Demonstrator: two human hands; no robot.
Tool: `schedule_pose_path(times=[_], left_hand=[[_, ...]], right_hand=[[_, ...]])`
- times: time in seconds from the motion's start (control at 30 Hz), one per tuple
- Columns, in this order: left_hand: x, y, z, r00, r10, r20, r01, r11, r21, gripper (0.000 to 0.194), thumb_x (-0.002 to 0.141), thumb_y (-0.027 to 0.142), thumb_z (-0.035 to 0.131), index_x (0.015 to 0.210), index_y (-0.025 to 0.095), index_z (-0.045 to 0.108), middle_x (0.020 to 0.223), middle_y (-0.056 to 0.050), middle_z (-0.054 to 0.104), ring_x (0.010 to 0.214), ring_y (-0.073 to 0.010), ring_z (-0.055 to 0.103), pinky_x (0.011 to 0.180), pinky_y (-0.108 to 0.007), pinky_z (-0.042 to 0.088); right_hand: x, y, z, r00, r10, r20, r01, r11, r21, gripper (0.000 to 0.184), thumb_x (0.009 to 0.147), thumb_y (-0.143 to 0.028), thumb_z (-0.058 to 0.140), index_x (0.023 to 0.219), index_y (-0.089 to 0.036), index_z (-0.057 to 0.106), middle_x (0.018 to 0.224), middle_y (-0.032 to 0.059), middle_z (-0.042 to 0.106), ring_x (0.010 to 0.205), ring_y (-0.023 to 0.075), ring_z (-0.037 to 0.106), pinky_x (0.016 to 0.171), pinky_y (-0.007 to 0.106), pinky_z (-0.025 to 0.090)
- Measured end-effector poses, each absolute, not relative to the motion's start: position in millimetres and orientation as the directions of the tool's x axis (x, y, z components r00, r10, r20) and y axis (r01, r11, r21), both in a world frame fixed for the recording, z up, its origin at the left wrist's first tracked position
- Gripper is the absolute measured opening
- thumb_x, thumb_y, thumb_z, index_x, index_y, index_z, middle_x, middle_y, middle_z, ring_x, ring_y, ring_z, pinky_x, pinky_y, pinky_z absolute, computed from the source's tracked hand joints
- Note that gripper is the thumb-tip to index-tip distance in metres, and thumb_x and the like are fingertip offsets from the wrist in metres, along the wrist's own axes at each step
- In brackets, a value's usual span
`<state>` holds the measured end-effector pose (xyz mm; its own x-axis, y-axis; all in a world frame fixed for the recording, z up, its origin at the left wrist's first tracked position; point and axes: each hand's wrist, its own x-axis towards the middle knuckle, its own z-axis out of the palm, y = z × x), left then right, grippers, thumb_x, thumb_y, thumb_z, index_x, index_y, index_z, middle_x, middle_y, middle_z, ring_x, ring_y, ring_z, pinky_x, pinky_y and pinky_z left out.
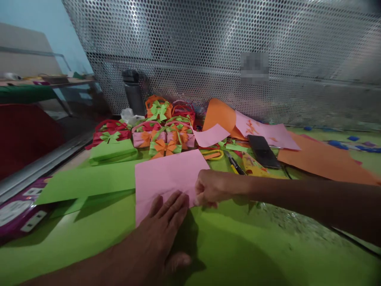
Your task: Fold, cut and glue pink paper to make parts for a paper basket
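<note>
A sheet of pink paper (169, 174) lies on the green tabletop in front of me. My left hand (162, 222) rests flat on its lower part, fingers stretched out and the thumb apart. At the sheet's lower right edge is my right hand (208, 186), curled into a fist against the paper. Its fingers hide whether they pinch the edge or only press on it. Green paper (95, 180) extends left from beside the pink sheet. A folded green paper piece (113, 153) lies behind that.
Small paper bags with bows (165, 145) stand behind the pink sheet, near a dark bottle (133, 93). To the right lie a utility knife (235, 162), yellow-handled scissors (212, 155), a phone (263, 151) and orange paper (324, 159). A perforated metal panel (193, 47) rises at the back.
</note>
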<state>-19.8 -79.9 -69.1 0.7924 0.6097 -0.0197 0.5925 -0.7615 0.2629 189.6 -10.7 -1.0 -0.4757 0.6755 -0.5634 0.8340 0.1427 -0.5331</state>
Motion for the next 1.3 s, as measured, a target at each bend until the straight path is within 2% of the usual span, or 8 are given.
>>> schedule_pose_path(times=[0.1, 0.33, 0.47, 0.57, 0.7, 0.9, 1.17, 1.3], left_hand=[[-21, -84, -61, 0.790, 0.613, -0.009, 0.587, -0.751, 0.302, 0.079, 0.091, 0.056, 0.042, 0.149, 0.017, 0.006, 0.150, -0.018, 0.018, 0.138, -0.0342, 0.016, 0.107, -0.060, 0.022], [-20, -83, -66, 0.778, 0.628, -0.029, 0.608, -0.740, 0.289, 0.092, 0.081, 0.045, 0.063, 0.149, 0.020, 0.005, 0.151, -0.017, 0.016, 0.138, -0.0359, 0.013, 0.107, -0.063, 0.020], [-19, -84, -62, 0.778, 0.627, -0.054, 0.612, -0.734, 0.294, 0.082, 0.083, 0.044, 0.061, 0.147, 0.017, 0.019, 0.151, -0.018, 0.018, 0.138, -0.0358, 0.015, 0.108, -0.062, 0.021], [-19, -84, -68, 0.782, 0.623, -0.033, 0.605, -0.745, 0.281, 0.073, 0.086, 0.050, 0.056, 0.143, 0.014, 0.028, 0.151, -0.018, 0.020, 0.139, -0.0351, 0.013, 0.108, -0.062, 0.021], [-21, -82, -83, 0.779, 0.624, 0.060, 0.588, -0.761, 0.274, 0.086, 0.083, 0.062, 0.053, 0.146, 0.017, 0.017, 0.151, -0.018, 0.020, 0.140, -0.0348, 0.011, 0.109, -0.061, 0.017], [-24, -81, -89, 0.773, 0.625, 0.105, 0.584, -0.767, 0.266, 0.094, 0.085, 0.063, 0.048, 0.147, 0.024, -0.011, 0.153, -0.015, 0.019, 0.140, -0.0328, 0.015, 0.110, -0.059, 0.017], [-26, -81, -91, 0.781, 0.611, 0.131, 0.568, -0.782, 0.258, 0.097, 0.084, 0.060, 0.052, 0.147, 0.025, -0.012, 0.153, -0.015, 0.019, 0.139, -0.0344, 0.014, 0.110, -0.059, 0.017], [-25, -80, -88, 0.785, 0.609, 0.113, 0.574, -0.784, 0.238, 0.101, 0.084, 0.055, 0.058, 0.146, 0.026, -0.016, 0.153, -0.014, 0.020, 0.139, -0.0349, 0.017, 0.109, -0.058, 0.020]], right_hand=[[173, -13, -6, -0.435, 0.685, -0.585, 0.860, 0.123, -0.496, 0.015, 0.068, -0.024, 0.063, 0.057, -0.015, 0.057, 0.049, -0.0016, 0.054, 0.050, 0.0119, 0.055, 0.046, 0.020, 0.040], [169, -10, 0, -0.371, 0.703, -0.606, 0.903, 0.120, -0.413, 0.018, 0.061, -0.026, 0.065, 0.051, -0.016, 0.054, 0.048, -0.0015, 0.051, 0.047, 0.0114, 0.047, 0.041, 0.022, 0.032], [180, -9, -4, -0.372, 0.706, -0.603, 0.899, 0.112, -0.424, 0.023, 0.062, -0.025, 0.064, 0.046, -0.017, 0.049, 0.044, -0.0031, 0.047, 0.043, 0.0097, 0.044, 0.038, 0.022, 0.029], [191, -8, -7, -0.367, 0.713, -0.598, 0.893, 0.090, -0.442, 0.022, 0.064, -0.025, 0.064, 0.048, -0.018, 0.049, 0.045, -0.0038, 0.049, 0.044, 0.0096, 0.046, 0.040, 0.020, 0.032], [204, -7, -5, -0.324, 0.724, -0.609, 0.905, 0.051, -0.421, 0.024, 0.067, -0.022, 0.064, 0.048, -0.018, 0.048, 0.044, -0.0044, 0.048, 0.045, 0.0099, 0.047, 0.043, 0.021, 0.036], [220, -7, 0, -0.244, 0.752, -0.613, 0.935, 0.014, -0.354, 0.024, 0.068, -0.019, 0.063, 0.048, -0.018, 0.048, 0.043, -0.0050, 0.048, 0.045, 0.0101, 0.048, 0.046, 0.020, 0.036], [231, -7, 4, -0.185, 0.763, -0.619, 0.973, 0.054, -0.225, 0.030, 0.076, -0.019, 0.060, 0.049, -0.016, 0.047, 0.046, -0.0039, 0.048, 0.046, 0.0076, 0.047, 0.048, 0.019, 0.037], [230, -4, 8, -0.152, 0.743, -0.651, 0.987, 0.084, -0.135, 0.019, 0.083, -0.022, 0.060, 0.067, -0.012, 0.059, 0.063, -0.0004, 0.058, 0.059, 0.0105, 0.056, 0.056, 0.022, 0.045]])
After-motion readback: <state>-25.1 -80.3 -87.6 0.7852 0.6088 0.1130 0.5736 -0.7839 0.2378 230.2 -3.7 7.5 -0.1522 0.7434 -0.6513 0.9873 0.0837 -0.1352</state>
